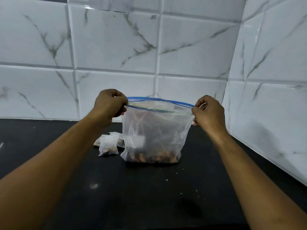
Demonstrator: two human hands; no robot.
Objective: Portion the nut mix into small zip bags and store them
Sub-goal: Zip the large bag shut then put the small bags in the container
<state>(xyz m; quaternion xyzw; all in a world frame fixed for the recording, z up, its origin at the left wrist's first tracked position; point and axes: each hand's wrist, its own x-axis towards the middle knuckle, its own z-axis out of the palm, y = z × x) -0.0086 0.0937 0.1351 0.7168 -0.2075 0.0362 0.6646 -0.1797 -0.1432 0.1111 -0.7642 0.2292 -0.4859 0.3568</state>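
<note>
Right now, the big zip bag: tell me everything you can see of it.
The big zip bag is clear, crinkled plastic with a blue zip strip along its top, whose tracks look parted. It stands upright on the black counter, stretched taut: the left hand pinches its left top corner, the right hand its right. A shallow layer of brown nuts lies in the bottom. Small filled bags lie just to its left.

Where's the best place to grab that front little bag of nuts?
I'd pinch the front small bag by its empty upper film, coming from above: the nuts sit at its bottom, and the large bag stands close on its right.
</note>
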